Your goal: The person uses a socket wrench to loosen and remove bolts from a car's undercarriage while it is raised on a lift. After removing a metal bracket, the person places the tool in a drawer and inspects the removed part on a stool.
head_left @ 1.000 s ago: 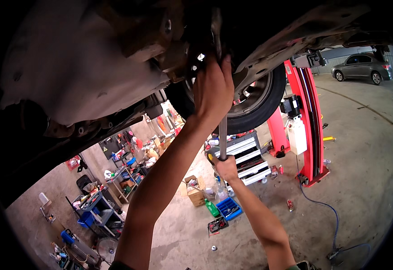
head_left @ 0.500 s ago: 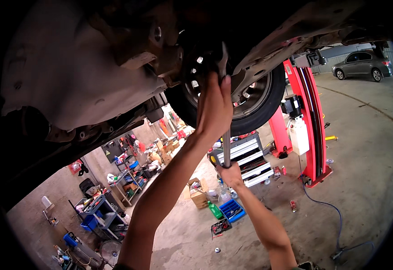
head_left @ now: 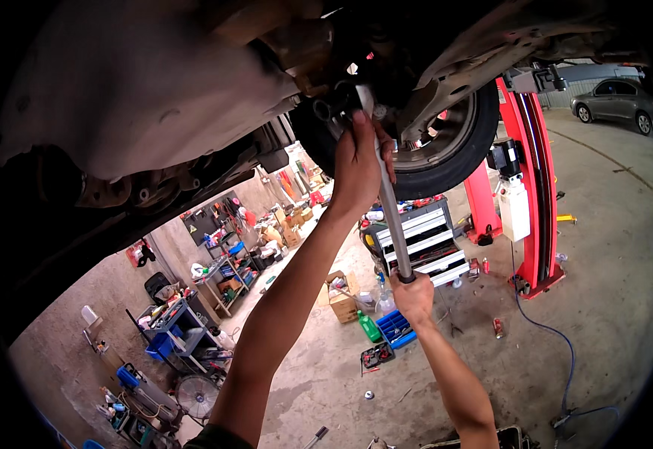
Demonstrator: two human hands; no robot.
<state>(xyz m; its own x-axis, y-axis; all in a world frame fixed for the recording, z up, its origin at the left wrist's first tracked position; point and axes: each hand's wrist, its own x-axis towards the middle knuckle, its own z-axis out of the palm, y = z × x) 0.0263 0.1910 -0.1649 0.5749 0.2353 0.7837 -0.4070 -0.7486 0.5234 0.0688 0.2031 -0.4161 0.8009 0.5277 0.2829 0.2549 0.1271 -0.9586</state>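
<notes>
Above me is the dark underside of a raised car (head_left: 147, 97), with a wheel (head_left: 468, 142) hanging beyond my hands. A long steel wrench (head_left: 395, 217) slants up into the suspension parts. My left hand (head_left: 360, 168) is closed around its upper part, with the thumb on the bar just under the head. Lower down, my right hand (head_left: 414, 297) grips the dark end of the handle. Shadow hides where the wrench head meets the metal, so I cannot tell whether it sits on a fastener.
A red lift post (head_left: 532, 187) stands to the right, with a blue hose (head_left: 566, 352) on the floor. Below are a drawer tool chest (head_left: 424, 239), a blue tray (head_left: 397, 328), a green bottle (head_left: 368, 326) and a cardboard box (head_left: 341, 303). A cart (head_left: 181, 329) stands left; a grey car (head_left: 614, 105) is parked far right.
The wrench has tilted more, its handle end swinging right and its head shifting left. Both hands moved with it, still gripping. My view has shifted slightly.
</notes>
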